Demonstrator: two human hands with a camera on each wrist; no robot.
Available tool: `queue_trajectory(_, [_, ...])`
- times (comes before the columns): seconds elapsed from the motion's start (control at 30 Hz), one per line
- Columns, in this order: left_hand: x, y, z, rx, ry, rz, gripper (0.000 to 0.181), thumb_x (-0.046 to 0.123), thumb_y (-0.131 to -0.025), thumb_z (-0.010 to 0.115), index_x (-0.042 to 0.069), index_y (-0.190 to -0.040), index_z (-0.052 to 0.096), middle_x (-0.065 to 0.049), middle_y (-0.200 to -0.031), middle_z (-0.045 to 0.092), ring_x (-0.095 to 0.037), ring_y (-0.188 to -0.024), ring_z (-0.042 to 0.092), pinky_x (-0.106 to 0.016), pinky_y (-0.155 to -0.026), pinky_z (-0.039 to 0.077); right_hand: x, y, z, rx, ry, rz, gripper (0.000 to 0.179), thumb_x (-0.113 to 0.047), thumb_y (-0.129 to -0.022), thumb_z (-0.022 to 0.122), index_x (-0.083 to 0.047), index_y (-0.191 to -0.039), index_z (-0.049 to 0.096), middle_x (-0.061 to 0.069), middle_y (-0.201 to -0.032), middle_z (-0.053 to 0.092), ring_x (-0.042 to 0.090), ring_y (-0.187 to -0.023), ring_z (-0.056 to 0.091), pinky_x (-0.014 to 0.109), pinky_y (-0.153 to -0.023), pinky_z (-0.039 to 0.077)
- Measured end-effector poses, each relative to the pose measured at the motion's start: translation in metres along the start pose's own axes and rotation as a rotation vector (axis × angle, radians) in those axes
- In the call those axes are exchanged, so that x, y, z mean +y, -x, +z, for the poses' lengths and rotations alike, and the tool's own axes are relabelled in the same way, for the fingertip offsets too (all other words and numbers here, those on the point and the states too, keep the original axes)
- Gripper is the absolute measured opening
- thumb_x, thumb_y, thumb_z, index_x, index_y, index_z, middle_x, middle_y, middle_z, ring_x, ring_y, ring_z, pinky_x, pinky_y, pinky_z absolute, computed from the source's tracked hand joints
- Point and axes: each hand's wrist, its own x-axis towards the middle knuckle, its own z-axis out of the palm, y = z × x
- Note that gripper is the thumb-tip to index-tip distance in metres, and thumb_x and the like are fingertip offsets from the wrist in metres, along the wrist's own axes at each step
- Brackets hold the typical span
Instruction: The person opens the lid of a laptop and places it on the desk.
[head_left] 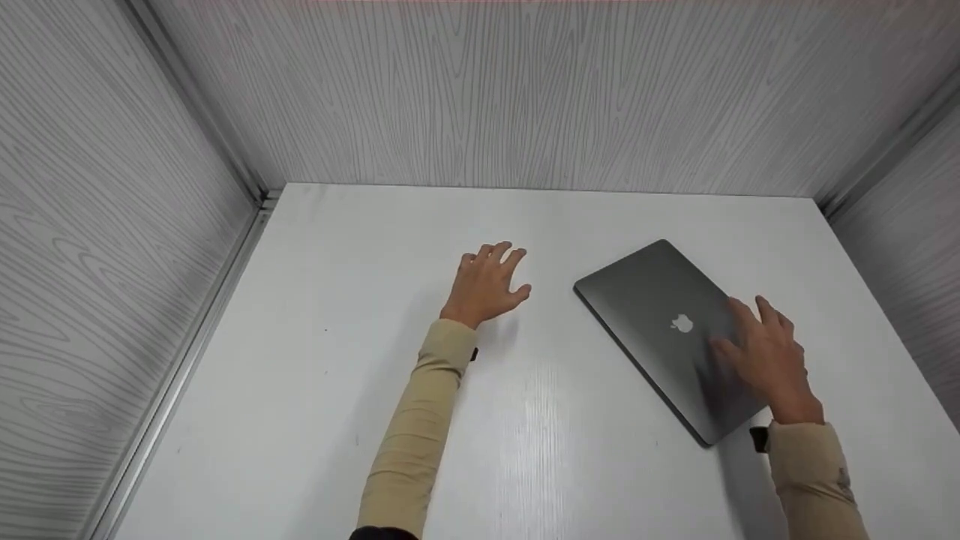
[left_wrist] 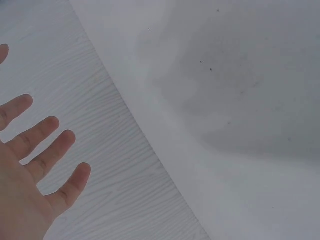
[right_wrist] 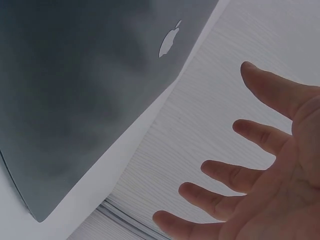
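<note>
A closed dark grey laptop (head_left: 645, 300) with a pale apple logo lies flat and askew on the right part of the white table. Above its right edge, my right hand (head_left: 772, 360) has its fingers spread and holds nothing; it overlaps the lid in the head view. In the right wrist view the laptop (right_wrist: 90, 100) fills the upper left, apart from the spread fingers. My left hand (head_left: 484, 285) is to the left of the laptop, over the table, with loosely spread fingers and nothing in them. The left wrist view shows its palm and fingers (left_wrist: 50, 155) bare.
The white table (head_left: 315, 390) meets a wood-grain panel (head_left: 487, 97) at the back. Similar panels rise on the left (head_left: 82, 247) and right (head_left: 915, 240), with a metal rail (head_left: 187, 360) along the left side.
</note>
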Motion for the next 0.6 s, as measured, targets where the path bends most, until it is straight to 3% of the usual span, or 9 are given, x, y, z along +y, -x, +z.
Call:
queue_trajectory(0.17, [0.013,-0.009,0.001,-0.05,-0.038,0.047,0.053,0.042,-0.095,0.065,0.012,-0.139,0.06,-0.014,-0.139,0.059,-0.032,-0.125,0.056,-0.054,-0.095,0.048,-0.001,0.007,0.001,-0.041,-0.027,0.046,0.063,-0.016,-0.095,0.069,0.004,-0.147,0.039,0.044,-0.149,0.024,0.071,-0.128,0.027,0.084,-0.081,0.034])
queue_trajectory(0.5, [0.039,-0.027,0.009,-0.135,-0.143,0.122,0.056,0.049,-0.095,0.063,0.017,-0.141,0.059,-0.009,-0.14,0.057,-0.028,-0.127,0.055,-0.052,-0.098,0.048,0.005,0.025,0.011,-0.004,-0.069,0.07,0.065,-0.013,-0.093,0.072,0.011,-0.144,0.039,0.048,-0.144,0.028,0.075,-0.122,0.03,0.083,-0.088,0.031])
queue_trajectory(0.6, [0.041,-0.032,0.009,-0.185,-0.153,0.145,0.057,0.049,-0.095,0.063,0.018,-0.142,0.058,-0.009,-0.141,0.056,-0.028,-0.129,0.053,-0.052,-0.099,0.047,0.006,0.03,0.017,-0.036,-0.074,0.093,0.067,-0.013,-0.092,0.073,0.012,-0.144,0.038,0.049,-0.143,0.026,0.075,-0.123,0.028,0.082,-0.09,0.03])
